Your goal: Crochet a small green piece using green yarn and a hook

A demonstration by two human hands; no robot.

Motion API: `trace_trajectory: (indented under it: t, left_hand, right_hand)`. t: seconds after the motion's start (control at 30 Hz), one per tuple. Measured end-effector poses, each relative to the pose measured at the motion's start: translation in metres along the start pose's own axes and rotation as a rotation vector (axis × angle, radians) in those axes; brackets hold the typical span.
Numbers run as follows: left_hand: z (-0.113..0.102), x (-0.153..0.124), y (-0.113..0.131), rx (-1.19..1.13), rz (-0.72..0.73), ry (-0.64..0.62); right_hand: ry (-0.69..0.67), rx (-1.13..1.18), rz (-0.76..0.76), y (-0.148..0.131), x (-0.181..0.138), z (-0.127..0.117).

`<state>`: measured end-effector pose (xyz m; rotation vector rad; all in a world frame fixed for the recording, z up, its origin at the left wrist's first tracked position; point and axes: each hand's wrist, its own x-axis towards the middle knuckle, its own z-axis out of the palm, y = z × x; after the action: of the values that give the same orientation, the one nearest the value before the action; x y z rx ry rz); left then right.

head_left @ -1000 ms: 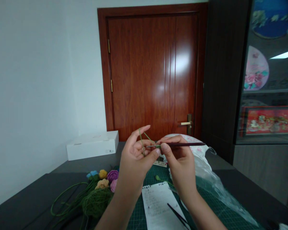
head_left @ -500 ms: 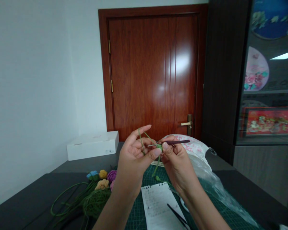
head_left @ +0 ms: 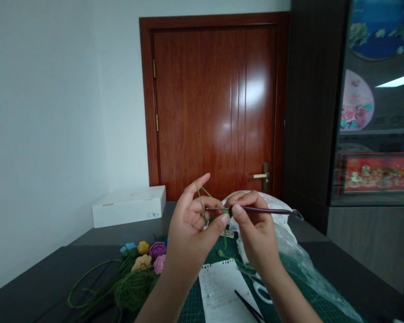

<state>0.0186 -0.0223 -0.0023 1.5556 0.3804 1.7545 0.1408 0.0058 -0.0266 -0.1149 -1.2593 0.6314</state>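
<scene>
My left hand [head_left: 191, 229] is raised in front of me with green yarn [head_left: 199, 196] looped over its upright forefinger. Its thumb and middle finger pinch a tiny green crochet piece [head_left: 226, 211]. My right hand [head_left: 256, 229] grips a dark purple crochet hook [head_left: 265, 210] that lies level, its metal tip pushed leftward into the small piece. Both hands hover above the green cutting mat [head_left: 195, 305].
On the dark table lie a ball of green yarn [head_left: 133, 289], several crocheted flowers [head_left: 148, 255] with green stems, a notepad [head_left: 222, 289] with a dark pen [head_left: 249, 305], scissors [head_left: 261, 291], a clear plastic bag [head_left: 289, 251] and a white box [head_left: 129, 206]. A closed wooden door [head_left: 215, 107] stands behind.
The hook swung from pointing up-right back to level, and its handle again reaches far to the right. Both hands dropped slightly. The yarn stays over the forefinger.
</scene>
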Motion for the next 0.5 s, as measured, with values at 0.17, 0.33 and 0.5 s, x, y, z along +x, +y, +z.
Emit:
trace_trajectory:
  t: [0.17,0.33,0.5]
  left_hand:
    - [0.005,-0.002,0.006,-0.016,-0.012,0.045]
    - [0.007,-0.005,0.011,-0.074,-0.123,0.065]
    - [0.005,0.001,0.011,-0.078,-0.142,0.060]
  right_hand:
    - [0.051,-0.070,-0.170,0.000,-0.003,0.003]
    - [0.078,0.262,0.185,-0.001,-0.008,0.012]
    - [0.089,0.366,0.357,-0.001,-0.008,0.016]
